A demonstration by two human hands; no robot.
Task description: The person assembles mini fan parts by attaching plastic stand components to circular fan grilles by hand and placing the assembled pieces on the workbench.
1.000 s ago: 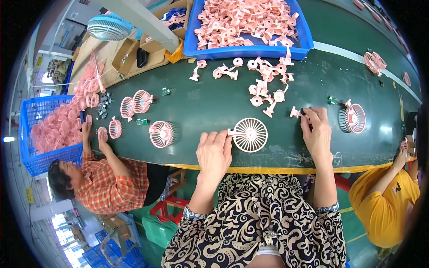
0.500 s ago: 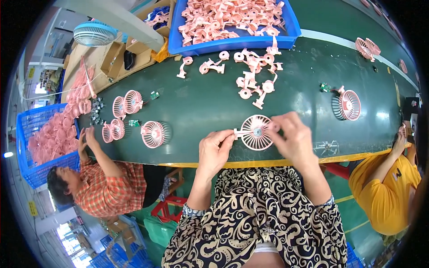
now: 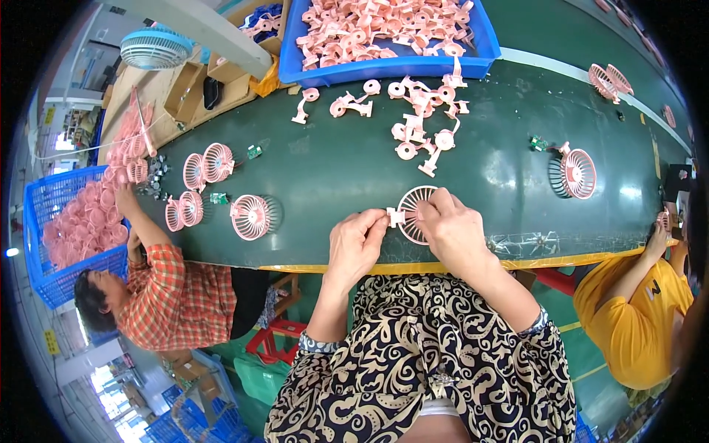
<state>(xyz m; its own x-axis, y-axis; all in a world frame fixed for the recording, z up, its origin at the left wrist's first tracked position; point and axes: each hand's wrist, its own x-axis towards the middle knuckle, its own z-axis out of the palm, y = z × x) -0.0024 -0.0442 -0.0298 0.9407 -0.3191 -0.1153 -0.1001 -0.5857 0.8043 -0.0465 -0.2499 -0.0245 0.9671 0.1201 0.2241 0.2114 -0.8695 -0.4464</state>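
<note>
A round pink fan cage (image 3: pixel 408 201) with thin ribs lies in front of me on the green table. On its left side, a pale pink bracket (image 3: pixel 396 217) is pinched between the thumb and forefinger of my left hand (image 3: pixel 356 242). Over the cage's middle and right part bends my right hand (image 3: pixel 454 229), its fingers drawn together at the hub. Those fingers cover the hub, so what they grip is hidden.
Pink brackets (image 3: pixel 422 133) lie beyond my hands, before a blue tray (image 3: pixel 391 68) heaped with more. Other fan cages (image 3: pixel 251 217) with small green circuit boards (image 3: pixel 219 198) are to the left; another cage (image 3: pixel 577 174) is at right. Co-workers sit on both sides.
My right hand has moved left from the cage's right edge onto its middle. The bracket in my left hand now shows a broader side. The left co-worker's arm reaches up toward the pink pile.
</note>
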